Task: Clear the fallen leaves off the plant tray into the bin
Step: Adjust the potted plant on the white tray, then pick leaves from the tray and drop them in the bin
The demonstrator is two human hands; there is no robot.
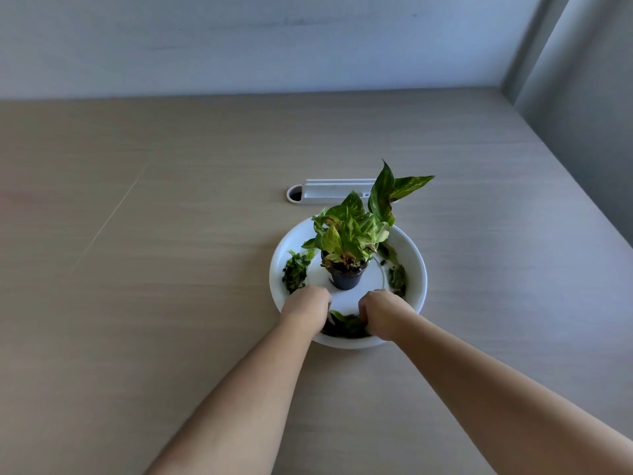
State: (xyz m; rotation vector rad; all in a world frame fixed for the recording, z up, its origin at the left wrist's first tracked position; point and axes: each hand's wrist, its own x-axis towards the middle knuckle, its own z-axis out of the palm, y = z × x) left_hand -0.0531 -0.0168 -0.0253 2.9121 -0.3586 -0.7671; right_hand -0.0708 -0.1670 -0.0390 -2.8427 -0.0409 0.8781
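A round white plant tray [416, 269] sits on the wooden table, with a small black pot [345, 277] of green variegated plant [352, 231] at its middle. Fallen dark green leaves lie in clumps along the tray's left side [295, 270], right side [397, 279] and near edge [346, 325]. My left hand [306, 308] and my right hand [385, 315] are both inside the near part of the tray, fingers curled down on either side of the near clump. Whether either hand grips leaves is hidden. No bin is in view.
Behind the tray a white cable-port cover [337, 192] with a round hole [295, 194] is set into the table [154, 269]. A pale wall runs along the back and a grey panel stands at the far right.
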